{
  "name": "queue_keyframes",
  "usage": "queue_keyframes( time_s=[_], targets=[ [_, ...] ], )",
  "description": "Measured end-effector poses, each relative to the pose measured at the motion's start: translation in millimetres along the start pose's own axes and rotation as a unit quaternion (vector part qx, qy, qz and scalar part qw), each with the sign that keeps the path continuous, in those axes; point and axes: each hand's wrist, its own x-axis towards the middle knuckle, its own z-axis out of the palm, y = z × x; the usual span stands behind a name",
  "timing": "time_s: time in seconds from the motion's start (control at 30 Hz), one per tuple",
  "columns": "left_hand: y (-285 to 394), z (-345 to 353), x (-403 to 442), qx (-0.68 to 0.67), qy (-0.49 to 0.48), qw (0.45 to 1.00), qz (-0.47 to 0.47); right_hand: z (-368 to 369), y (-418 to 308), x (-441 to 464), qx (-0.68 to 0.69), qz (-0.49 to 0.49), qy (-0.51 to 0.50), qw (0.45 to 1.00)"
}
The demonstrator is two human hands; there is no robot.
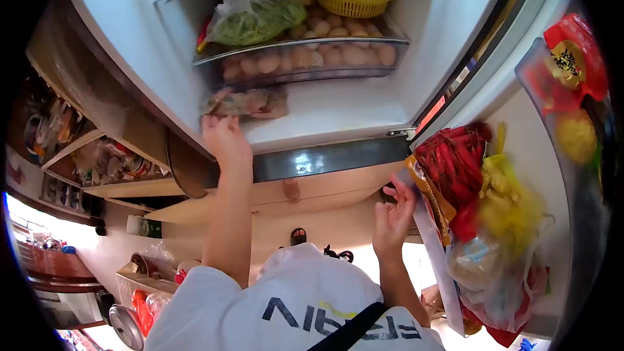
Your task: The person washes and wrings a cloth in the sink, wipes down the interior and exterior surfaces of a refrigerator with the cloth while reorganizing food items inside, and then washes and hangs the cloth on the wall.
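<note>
My left hand [226, 138] reaches into the bottom of the fridge, its fingers closed on the near left edge of a crumpled plastic bag [257, 104]. The bag lies on the white fridge floor, below the egg drawer; what it contains is hard to make out. My right hand [394, 216] is beside the open fridge door's lower shelf, fingers loosely apart and nothing held. Close to it are an orange-brown packet [434, 198] and a bundle of dried red chillies [455, 153].
Above are a clear drawer of eggs [305, 60], a bag of green vegetables [257, 19] and a yellow basket [351, 3]. The open door [549, 221] bounds the right side, with yellow and clear bags on it. A wooden cabinet [123, 130] stands at the left.
</note>
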Motion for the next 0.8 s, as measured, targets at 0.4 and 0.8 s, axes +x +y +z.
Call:
queue_keyframes(
  time_s=[0.4, 0.8],
  targets=[
    [-42, 20, 9, 0.650, -0.460, 0.571, 0.202, -3, -4, 2, -0.023, 0.010, -0.030, 0.999],
    [-117, 118, -59, 0.621, -0.532, 0.547, 0.177, 0, 2, 1, -0.024, -0.004, -0.007, 1.000]
  ],
)
